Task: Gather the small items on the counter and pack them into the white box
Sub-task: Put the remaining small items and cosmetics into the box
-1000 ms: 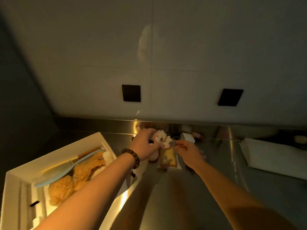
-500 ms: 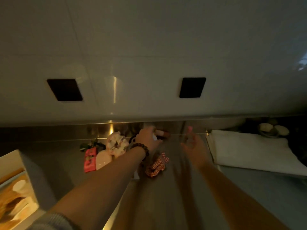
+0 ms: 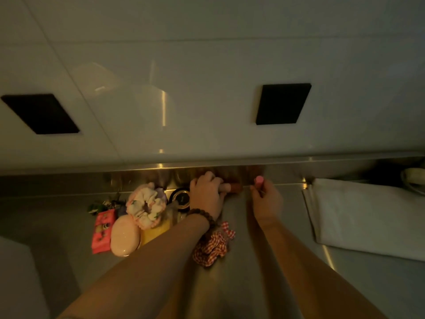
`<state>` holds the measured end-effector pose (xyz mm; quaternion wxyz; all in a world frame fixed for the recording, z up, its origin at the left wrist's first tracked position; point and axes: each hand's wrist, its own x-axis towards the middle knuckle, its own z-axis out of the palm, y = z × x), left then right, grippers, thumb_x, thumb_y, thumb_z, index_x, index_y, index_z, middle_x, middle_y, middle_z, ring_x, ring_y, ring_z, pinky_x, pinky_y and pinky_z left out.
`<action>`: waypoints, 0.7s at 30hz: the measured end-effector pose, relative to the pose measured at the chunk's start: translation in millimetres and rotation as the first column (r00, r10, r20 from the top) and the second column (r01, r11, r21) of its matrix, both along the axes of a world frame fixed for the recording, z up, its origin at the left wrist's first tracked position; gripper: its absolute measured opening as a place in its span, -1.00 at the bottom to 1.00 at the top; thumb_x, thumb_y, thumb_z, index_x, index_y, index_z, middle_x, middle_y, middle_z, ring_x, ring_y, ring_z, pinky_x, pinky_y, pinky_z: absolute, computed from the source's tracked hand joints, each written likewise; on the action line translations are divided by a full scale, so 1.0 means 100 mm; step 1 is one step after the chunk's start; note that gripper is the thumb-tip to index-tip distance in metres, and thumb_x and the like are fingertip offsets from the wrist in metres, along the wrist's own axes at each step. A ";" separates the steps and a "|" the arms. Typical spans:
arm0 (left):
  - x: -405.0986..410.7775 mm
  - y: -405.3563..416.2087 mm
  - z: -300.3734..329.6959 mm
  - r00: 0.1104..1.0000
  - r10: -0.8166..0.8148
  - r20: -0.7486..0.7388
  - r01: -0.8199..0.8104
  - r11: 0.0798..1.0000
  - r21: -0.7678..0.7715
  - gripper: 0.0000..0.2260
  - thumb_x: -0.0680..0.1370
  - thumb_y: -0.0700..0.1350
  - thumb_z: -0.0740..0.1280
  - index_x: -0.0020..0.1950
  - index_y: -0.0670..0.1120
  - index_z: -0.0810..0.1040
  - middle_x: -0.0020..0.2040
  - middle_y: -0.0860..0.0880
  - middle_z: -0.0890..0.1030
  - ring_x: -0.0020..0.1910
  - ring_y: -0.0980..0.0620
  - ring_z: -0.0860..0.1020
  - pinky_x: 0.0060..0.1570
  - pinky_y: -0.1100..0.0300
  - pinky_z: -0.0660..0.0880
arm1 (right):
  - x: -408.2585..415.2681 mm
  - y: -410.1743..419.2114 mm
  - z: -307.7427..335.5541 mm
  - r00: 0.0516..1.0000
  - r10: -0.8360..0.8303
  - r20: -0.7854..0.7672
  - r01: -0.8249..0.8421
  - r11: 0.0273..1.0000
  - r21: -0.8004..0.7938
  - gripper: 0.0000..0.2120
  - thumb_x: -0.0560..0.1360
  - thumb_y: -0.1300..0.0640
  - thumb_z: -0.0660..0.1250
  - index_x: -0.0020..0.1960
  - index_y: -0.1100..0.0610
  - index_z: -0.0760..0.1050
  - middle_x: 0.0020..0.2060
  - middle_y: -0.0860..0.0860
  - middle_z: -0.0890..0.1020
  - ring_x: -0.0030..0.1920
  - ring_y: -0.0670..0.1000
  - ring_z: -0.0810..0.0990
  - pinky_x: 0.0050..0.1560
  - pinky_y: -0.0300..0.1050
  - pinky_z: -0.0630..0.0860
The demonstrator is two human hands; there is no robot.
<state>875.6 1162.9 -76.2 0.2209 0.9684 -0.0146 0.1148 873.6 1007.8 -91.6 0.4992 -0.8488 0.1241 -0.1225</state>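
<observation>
- Two forearms are reaching away from me over the steel desk (image 3: 264,293), the left one wearing a beaded bracelet (image 3: 203,216).
- I am seeing a red checked scrunchie (image 3: 212,246) lying just beside the left wrist, partly under it.
- Left of that arm, a pink oval case (image 3: 124,237), a red packet (image 3: 103,230), a yellow item (image 3: 156,231) and a floral scrunchie (image 3: 147,204) are sitting bunched together, with a round black tin (image 3: 181,198) just behind.
- My left hand (image 3: 207,192) is curling over a small tube-like item (image 3: 230,187) at the desk's back edge.
- My right hand (image 3: 266,199) is pinching a pink-capped stick (image 3: 258,181) upright.
- White folded cloth (image 3: 368,215) is lying at far right.
- I cannot make out the white box for certain.
</observation>
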 end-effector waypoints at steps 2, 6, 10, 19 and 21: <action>0.00 0.03 -0.01 1.000 -0.026 0.000 0.026 1.000 -0.012 -0.79 0.46 0.02 0.35 0.07 0.04 0.55 0.03 0.05 0.48 0.08 0.02 0.42 0.20 0.07 0.16 | 0.02 0.08 -0.02 0.999 0.035 0.008 -0.035 0.999 -0.003 -0.80 0.46 0.23 0.40 0.08 0.20 0.58 -0.10 0.17 0.68 -0.07 0.16 0.64 -0.03 0.02 0.52; -0.04 0.08 0.09 0.994 -0.102 -0.027 0.094 0.973 -0.212 -0.80 0.44 -0.01 0.40 0.03 0.04 0.51 -0.02 0.09 0.51 0.02 0.08 0.46 0.16 0.07 0.34 | -0.02 0.17 0.02 0.995 0.101 0.012 -0.102 0.995 0.014 -0.79 0.46 0.22 0.42 0.07 0.23 0.58 -0.03 0.14 0.68 0.00 0.10 0.64 0.06 -0.06 0.50; -0.15 0.15 0.34 0.987 -0.156 -0.037 0.129 0.910 -0.393 -0.78 0.41 -0.07 0.45 0.00 -0.02 0.51 -0.08 0.07 0.56 -0.06 0.08 0.52 -0.03 0.15 0.49 | -0.12 0.26 0.24 0.985 0.171 0.016 -0.172 0.985 0.015 -0.80 0.46 0.19 0.42 0.06 0.22 0.59 -0.01 0.08 0.68 -0.03 -0.04 0.60 0.01 -0.26 0.42; -0.63 0.73 1.27 0.992 -0.121 0.031 0.120 0.851 -0.512 -0.83 0.44 -0.10 0.44 -0.03 0.02 0.51 -0.13 0.10 0.58 -0.15 0.16 0.55 -0.18 0.35 0.44 | -0.59 0.78 1.19 0.915 0.380 0.139 -0.400 0.900 0.172 -0.81 0.43 0.33 0.39 -0.13 0.10 0.43 -0.30 0.09 0.62 -0.22 0.13 0.63 -0.11 -0.08 0.55; -0.80 0.98 1.48 0.993 -0.102 0.053 0.115 0.867 -0.484 -0.83 0.43 -0.09 0.44 -0.01 0.00 0.54 -0.10 0.09 0.58 -0.13 0.15 0.55 -0.16 0.31 0.46 | -0.75 0.97 1.41 0.875 0.458 0.156 -0.480 0.861 0.165 -0.80 0.44 0.35 0.36 -0.09 0.11 0.41 -0.32 0.09 0.62 -0.24 0.13 0.65 -0.10 0.00 0.57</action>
